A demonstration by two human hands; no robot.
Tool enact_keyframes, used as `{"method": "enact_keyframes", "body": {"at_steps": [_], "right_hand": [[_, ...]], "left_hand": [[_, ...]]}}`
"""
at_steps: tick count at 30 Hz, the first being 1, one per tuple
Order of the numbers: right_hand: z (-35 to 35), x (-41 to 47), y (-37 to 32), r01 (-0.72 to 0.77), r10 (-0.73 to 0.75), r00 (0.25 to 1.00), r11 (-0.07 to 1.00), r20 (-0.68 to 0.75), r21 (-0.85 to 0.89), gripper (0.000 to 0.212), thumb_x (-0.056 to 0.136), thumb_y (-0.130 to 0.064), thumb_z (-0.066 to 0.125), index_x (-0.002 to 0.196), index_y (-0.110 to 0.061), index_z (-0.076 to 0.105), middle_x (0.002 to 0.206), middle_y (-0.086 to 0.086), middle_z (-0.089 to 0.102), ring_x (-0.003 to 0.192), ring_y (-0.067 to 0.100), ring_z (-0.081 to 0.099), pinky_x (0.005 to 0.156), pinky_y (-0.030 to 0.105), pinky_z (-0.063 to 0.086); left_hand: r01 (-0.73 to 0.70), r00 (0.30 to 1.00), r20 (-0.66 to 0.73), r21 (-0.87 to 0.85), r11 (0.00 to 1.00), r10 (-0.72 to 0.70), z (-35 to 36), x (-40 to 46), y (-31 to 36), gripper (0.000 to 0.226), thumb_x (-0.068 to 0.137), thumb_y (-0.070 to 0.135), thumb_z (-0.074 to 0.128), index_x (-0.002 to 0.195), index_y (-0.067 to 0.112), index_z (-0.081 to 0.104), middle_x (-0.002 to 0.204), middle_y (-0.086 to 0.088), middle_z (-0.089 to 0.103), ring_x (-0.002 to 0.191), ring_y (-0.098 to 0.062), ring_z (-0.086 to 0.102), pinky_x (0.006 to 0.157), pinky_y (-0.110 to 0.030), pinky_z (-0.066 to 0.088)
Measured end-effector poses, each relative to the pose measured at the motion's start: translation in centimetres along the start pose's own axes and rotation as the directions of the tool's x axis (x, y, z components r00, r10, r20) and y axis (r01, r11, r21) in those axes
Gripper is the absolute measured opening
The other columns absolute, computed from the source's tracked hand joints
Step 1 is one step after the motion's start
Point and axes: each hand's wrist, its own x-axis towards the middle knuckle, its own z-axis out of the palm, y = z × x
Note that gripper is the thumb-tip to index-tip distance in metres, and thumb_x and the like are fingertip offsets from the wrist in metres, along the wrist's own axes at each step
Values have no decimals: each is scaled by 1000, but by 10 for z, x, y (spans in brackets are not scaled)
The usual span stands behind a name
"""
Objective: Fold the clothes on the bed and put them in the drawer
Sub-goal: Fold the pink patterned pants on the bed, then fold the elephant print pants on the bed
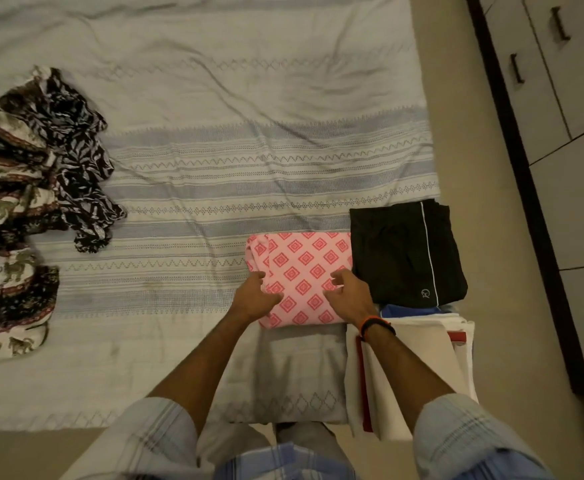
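On the bed [193,188], your left hand [254,296] and right hand [351,295] rest with relaxed fingers, grasping nothing, on a folded pink garment [304,268] beside folded black shorts [405,251].

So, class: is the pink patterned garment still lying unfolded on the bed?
No, the pink patterned garment lies folded into a neat rectangle beside the folded black garment.

I'm looking into a home bedroom: a bed [214,140] under a striped sheet, cupboard doors [567,81] with dark handles far right.
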Motion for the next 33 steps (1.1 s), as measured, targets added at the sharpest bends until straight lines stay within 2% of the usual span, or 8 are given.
{"method": "enact_keyframes", "body": {"at_steps": [7, 13, 18, 21, 27, 33], "right_hand": [[25, -34, -42, 148, -147, 989, 988, -30, 33, 38, 89, -15, 68, 125, -10, 56, 121, 7, 64, 106, 22, 61, 95, 35, 51], [75, -57, -102, 265, -265, 964, 964, 28, -16, 34, 88, -16, 67, 120, -12, 60, 115, 3, 66, 103, 20, 62, 93, 33, 50], [132, -69, -157, 322, -318, 944, 947, 92, -24, 31, 89, -15, 66, 119, -13, 59, 110, -1, 63, 100, 17, 62, 90, 33, 53], [178, -74, -192, 342, -333, 935, 938, 124, -54, 31, 89, -17, 66, 119, -12, 59, 107, -3, 63, 96, 16, 62, 87, 33, 55], [279, -77, -262, 333, -317, 936, 939, 155, -89, 30, 90, -18, 67, 118, -10, 60, 108, 4, 66, 91, 16, 63, 70, 17, 46], [365, -72, -323, 311, -276, 932, 942, 237, -125, 30, 91, -20, 67, 119, -12, 60, 109, 3, 66, 91, 16, 63, 74, 24, 51]], "left_hand": [[-63, 992, -113, -67, 996, 55, -45, -39, -30, 71, 82, 22, 77, 142, 9, 42, 144, -10, 49, 126, -26, 53, 104, -42, 47], [-57, 974, -225, -156, 986, 21, -106, -60, -82, 63, 84, 19, 75, 139, 9, 46, 138, -11, 53, 125, -23, 52, 96, -31, 46], [-48, 961, -275, -255, 966, -25, -163, -59, -130, 58, 84, 17, 75, 135, 11, 50, 134, -9, 55, 121, -22, 54, 92, -31, 49], [-48, 953, -299, -285, 957, -41, -206, -53, -170, 56, 84, 18, 75, 134, 11, 52, 132, -7, 58, 120, -22, 55, 95, -33, 49], [-9, 958, -278, -278, 961, -72, -297, -30, -258, 49, 84, 20, 75, 128, 10, 57, 124, -6, 61, 118, -21, 57, 95, -31, 48], [103, 940, -282, -311, 945, -195, -371, -7, -330, 44, 86, 23, 73, 126, 11, 59, 124, -5, 63, 116, -22, 58, 99, -32, 46]]}}
